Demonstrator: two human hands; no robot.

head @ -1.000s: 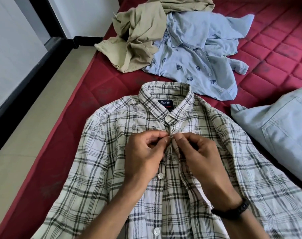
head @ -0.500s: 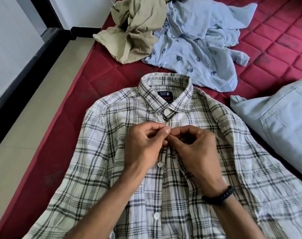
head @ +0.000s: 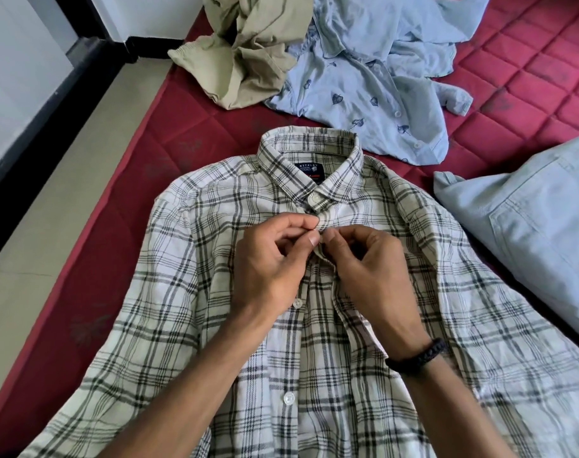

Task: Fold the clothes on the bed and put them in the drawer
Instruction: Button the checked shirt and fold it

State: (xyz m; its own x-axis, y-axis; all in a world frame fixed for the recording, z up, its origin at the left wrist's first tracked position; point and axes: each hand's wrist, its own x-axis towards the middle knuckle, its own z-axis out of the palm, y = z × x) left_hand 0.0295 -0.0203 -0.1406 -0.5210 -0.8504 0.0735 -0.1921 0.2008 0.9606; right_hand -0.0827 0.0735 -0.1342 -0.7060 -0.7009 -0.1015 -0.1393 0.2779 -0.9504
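A cream plaid shirt lies face up on the red quilted bed, collar pointing away from me. My left hand and my right hand meet at the shirt's front placket just below the collar. Each hand pinches an edge of the placket between thumb and fingers, around a button spot that the fingers hide. Two white buttons show lower down the placket, undone. A khaki garment and a pale blue leaf-print shirt lie crumpled beyond the collar. A light blue denim garment lies at the right.
The bed's left edge runs diagonally beside a beige tiled floor. A white wall with a black skirting stands at the far left. No drawer is in view.
Both hands stay pinched at the placket below the collar and have shifted a little along it. The view has tilted, so the shirt sits higher in the frame.
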